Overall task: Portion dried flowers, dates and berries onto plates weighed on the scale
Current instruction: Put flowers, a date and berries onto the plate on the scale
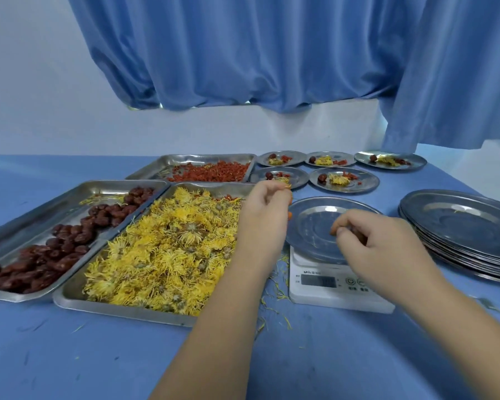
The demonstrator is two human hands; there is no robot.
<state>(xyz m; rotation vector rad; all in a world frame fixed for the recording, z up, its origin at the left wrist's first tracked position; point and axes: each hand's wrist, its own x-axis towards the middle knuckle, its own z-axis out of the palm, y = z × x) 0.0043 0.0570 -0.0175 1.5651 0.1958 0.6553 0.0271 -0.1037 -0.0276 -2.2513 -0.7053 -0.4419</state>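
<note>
Berries (289,216) are pinched in both grips over the plate (312,226) on the scale (318,293), right of the flower tray (122,308): the left hand (264,209) curls round a few, the right hand (370,238) pinches one. Dropped loosely, they could roll off onto the counter (98,356).
</note>
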